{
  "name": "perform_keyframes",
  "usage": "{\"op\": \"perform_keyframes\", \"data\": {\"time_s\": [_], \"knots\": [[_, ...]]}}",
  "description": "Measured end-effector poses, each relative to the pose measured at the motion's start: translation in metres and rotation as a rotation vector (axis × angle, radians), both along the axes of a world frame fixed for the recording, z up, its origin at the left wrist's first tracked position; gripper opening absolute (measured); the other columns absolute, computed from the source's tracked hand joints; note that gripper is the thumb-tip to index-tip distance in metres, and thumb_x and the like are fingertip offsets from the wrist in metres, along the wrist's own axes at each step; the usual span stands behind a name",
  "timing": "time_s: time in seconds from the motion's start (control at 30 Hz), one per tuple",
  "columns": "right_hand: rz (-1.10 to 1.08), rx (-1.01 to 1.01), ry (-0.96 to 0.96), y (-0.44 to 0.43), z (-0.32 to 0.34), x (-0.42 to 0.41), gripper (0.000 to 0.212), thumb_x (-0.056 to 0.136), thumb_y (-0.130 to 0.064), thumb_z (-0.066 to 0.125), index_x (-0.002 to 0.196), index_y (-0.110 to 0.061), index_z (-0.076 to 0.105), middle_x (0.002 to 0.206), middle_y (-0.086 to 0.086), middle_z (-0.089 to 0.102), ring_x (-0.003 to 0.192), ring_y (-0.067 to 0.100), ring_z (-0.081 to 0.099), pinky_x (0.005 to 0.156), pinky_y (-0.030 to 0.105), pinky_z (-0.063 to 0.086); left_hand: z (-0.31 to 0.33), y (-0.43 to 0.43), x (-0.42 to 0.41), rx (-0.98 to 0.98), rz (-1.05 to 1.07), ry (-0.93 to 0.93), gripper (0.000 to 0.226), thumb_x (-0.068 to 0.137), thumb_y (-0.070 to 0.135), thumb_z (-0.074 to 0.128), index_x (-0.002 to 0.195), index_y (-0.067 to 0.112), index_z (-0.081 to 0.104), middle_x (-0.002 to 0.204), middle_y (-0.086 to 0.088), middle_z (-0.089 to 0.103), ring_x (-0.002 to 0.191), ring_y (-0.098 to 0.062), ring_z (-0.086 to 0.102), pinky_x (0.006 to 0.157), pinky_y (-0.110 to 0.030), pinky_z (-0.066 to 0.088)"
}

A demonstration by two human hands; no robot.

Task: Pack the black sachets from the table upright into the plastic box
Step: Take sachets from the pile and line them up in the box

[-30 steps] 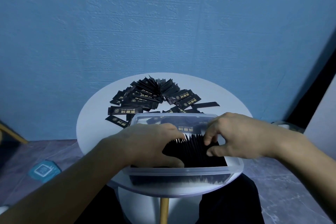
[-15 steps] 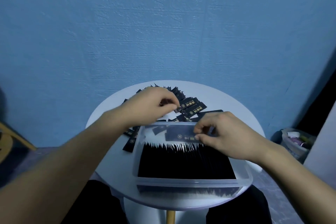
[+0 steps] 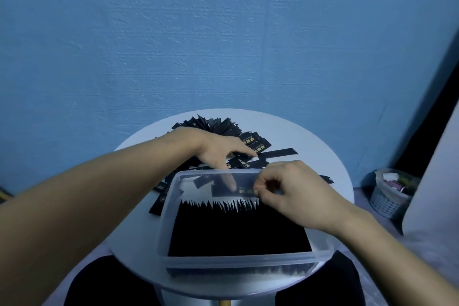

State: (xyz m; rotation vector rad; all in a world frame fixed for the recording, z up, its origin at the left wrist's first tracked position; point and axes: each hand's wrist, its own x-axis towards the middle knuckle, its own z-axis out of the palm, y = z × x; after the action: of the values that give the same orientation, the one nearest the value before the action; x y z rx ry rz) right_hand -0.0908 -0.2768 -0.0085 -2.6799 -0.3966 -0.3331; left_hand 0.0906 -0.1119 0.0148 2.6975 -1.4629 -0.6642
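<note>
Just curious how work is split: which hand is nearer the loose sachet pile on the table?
Left. The left hand rests on the loose pile behind the plastic box; the right hand pinches a sachet over the box's far end.

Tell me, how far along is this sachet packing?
Mostly done: upright sachets fill most of the plastic box. In hand: the right hand pinches one sachet at the far end; the left hand touches the loose pile. That pile on the table is left.

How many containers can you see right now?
2: the plastic box on the near side of the table, holding upright sachets, and a basket on the floor at right. None seems hidden.
</note>
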Motion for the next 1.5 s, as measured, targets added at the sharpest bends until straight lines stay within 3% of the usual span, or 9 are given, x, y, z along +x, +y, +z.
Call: {"op": "perform_keyframes", "data": {"time_s": [0.23,0.43,0.63,0.8,0.93,1.1,1.27,1.4,1.5], "knots": [[-0.018,0.034,0.018,0.001,-0.001,-0.001,0.009,0.088,-0.033,0.066,0.081,-0.029,0.069,0.076,-0.014,0.067,0.073,0.006,0.060,0.072,0.033,0.052,-0.019,-0.010,0.007,0.081,-0.029,-0.047,0.098,0.060,0.077,0.080,0.144,0.061,0.033,0.145,0.019,0.023,0.144,-0.016,0.022,0.121,-0.048,0.025],[-0.025,0.050,0.026,0.001,-0.001,-0.002,0.008,0.087,-0.030,0.065,0.081,-0.028,0.070,0.078,-0.015,0.068,0.074,0.004,0.061,0.070,0.031,0.051,-0.028,-0.008,0.003,-0.010,-0.014,-0.070,0.064,0.098,0.036,0.063,0.154,0.037,0.032,0.140,-0.002,0.033,0.133,-0.024,0.034,0.112,-0.040,0.030],[-0.018,0.062,0.023,0.003,0.000,-0.003,0.008,0.086,-0.028,0.065,0.080,-0.027,0.070,0.079,-0.014,0.068,0.075,0.006,0.062,0.072,0.032,0.052,-0.028,-0.007,0.001,0.010,0.031,-0.125,0.060,0.093,0.024,0.066,0.144,0.019,0.035,0.118,-0.002,0.040,0.117,-0.029,0.051,0.098,-0.040,0.043],[-0.023,0.062,0.021,0.003,0.000,-0.003,0.009,0.087,-0.029,0.065,0.079,-0.026,0.070,0.078,-0.015,0.067,0.075,0.004,0.062,0.073,0.033,0.052,-0.030,-0.011,0.002,-0.037,0.080,-0.162,0.084,0.087,0.022,0.072,0.156,0.011,0.026,0.145,-0.015,0.051,0.125,-0.028,0.053,0.091,-0.025,0.038],[-0.024,0.066,0.030,0.003,0.000,-0.003,0.009,0.087,-0.030,0.065,0.080,-0.026,0.071,0.078,-0.015,0.067,0.075,0.004,0.062,0.073,0.034,0.053,-0.028,-0.008,0.003,-0.117,0.083,-0.159,0.084,0.088,0.024,0.070,0.157,0.013,0.025,0.143,-0.014,0.057,0.114,-0.025,0.059,0.089,-0.028,0.045],[-0.030,0.062,0.030,0.003,-0.001,-0.003,0.010,0.087,-0.031,0.065,0.082,-0.026,0.072,0.079,-0.015,0.068,0.076,0.004,0.062,0.073,0.031,0.052,-0.010,0.000,-0.004,-0.458,0.160,-0.162,0.055,0.085,0.013,0.068,0.134,0.016,0.045,0.112,-0.007,0.068,0.096,-0.025,0.063,0.077,-0.028,0.049],[-0.027,0.066,0.032,0.002,-0.002,-0.002,0.010,0.087,-0.033,0.064,0.082,-0.028,0.071,0.080,-0.017,0.068,0.077,0.003,0.062,0.073,0.033,0.053,0.031,0.009,-0.027,-1.016,0.295,-0.120,0.071,0.076,0.018,0.060,0.143,0.029,0.041,0.118,0.001,0.064,0.106,-0.015,0.060,0.094,-0.032,0.048],[-0.037,0.068,0.041,0.002,-0.001,-0.003,0.012,0.087,-0.035,0.064,0.082,-0.028,0.071,0.081,-0.016,0.069,0.078,0.005,0.063,0.074,0.033,0.053,0.056,0.013,-0.066,-1.296,0.361,-0.091,0.049,0.084,0.002,0.061,0.122,0.027,0.045,0.087,0.014,0.052,0.070,0.004,0.049,0.068,-0.011,0.041],[-0.045,0.066,0.041,0.002,-0.001,-0.003,0.011,0.086,-0.036,0.065,0.080,-0.029,0.071,0.079,-0.017,0.069,0.077,0.005,0.063,0.074,0.033,0.053,0.051,0.020,-0.098,-1.314,0.446,0.025,0.038,0.086,0.000,0.063,0.103,0.030,0.049,0.080,0.013,0.054,0.064,0.004,0.049,0.064,-0.012,0.042]]}}
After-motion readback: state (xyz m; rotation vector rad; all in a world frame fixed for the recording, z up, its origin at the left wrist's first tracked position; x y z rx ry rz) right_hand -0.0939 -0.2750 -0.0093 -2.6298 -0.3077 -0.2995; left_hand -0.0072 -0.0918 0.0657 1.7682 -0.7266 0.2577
